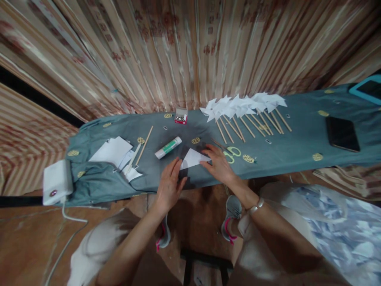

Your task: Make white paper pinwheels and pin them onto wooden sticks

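Note:
A white paper [191, 158], folded into a triangle, lies on the cloth-covered table between my hands. My left hand [170, 186] touches its left corner with outstretched fingers, the thumb standing apart. At the right corner, the thumb and fingers of my right hand [219, 163] close around the paper's tip. Just beyond my left hand lies a glue stick [168, 147] with a green and white label. Scissors with light green handles [232, 154] rest beside my right hand, their blades partly hidden behind it.
White paper pinwheels [245, 106] on wooden sticks line the back. An open red box of metal pins [181, 116] stands near them. At left are paper pieces [114, 153], a loose stick [144, 145] and a white device [57, 182] with a cable. A dark phone [342, 134] lies right.

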`<state>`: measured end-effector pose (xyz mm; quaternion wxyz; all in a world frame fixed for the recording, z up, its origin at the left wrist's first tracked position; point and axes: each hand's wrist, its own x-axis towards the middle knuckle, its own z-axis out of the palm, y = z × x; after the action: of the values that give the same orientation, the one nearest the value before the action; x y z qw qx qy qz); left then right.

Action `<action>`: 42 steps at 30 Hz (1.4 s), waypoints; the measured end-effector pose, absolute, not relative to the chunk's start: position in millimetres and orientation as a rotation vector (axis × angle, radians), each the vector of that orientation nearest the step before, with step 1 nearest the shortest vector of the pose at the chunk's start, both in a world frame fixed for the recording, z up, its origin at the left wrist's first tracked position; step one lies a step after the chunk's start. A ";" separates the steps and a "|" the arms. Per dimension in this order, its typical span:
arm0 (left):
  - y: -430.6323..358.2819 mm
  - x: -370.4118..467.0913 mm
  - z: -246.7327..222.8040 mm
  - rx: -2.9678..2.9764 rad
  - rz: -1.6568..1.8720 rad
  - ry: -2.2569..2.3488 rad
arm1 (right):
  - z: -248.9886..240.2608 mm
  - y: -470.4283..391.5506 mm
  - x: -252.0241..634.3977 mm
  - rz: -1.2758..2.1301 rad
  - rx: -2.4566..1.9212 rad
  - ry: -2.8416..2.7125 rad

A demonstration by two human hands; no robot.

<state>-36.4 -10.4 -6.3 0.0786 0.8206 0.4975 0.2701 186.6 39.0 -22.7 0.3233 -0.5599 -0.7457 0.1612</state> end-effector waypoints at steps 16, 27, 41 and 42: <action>18.1 11.2 29.0 2.811 0.849 1.319 | 6.4 24.9 176.5 0.360 -1.401 -1.838; 22.1 0.0 34.4 2.828 0.850 1.348 | 5.3 3.7 175.5 0.383 -1.312 -1.878; 12.4 -14.8 16.2 2.872 0.755 1.219 | -2.1 -1.7 205.2 0.395 -1.275 -2.087; 11.0 -15.9 14.3 2.866 0.771 1.191 | -0.9 -2.2 207.5 0.366 -1.279 -2.098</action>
<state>-15.9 11.0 14.3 -0.0282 0.8959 0.3721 0.2410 207.5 -2.2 -0.9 0.3225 -0.4874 -0.7994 0.1393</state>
